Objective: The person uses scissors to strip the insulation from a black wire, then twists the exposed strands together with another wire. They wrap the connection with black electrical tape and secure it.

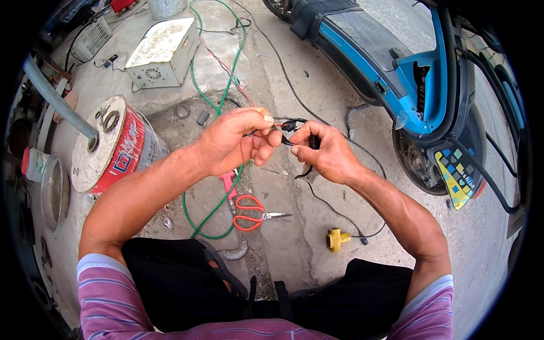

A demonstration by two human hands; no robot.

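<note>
Out in front of me, my left hand (242,137) is closed, its thumb and forefinger pinching thin electrical wires (278,126), one with a red part. To its right, my right hand (326,153) pinches a black cable (287,141) between thumb and fingers. A small black piece (289,125) sits on the wires between the hands; whether it is a connector or tape I cannot tell. On the ground below lie scissors (247,219) with red-orange handles, beside a pink-handled tool (228,183). A yellow plug adapter (338,240) rests farther right, with a thin black cord running up from near it.
At upper right stands a blue and black electric scooter (362,54). A white metal box (164,51) with a fan grille sits upper left, near a red drum (122,147) and a metal basin (55,192). A green cord (192,73) loops over the concrete.
</note>
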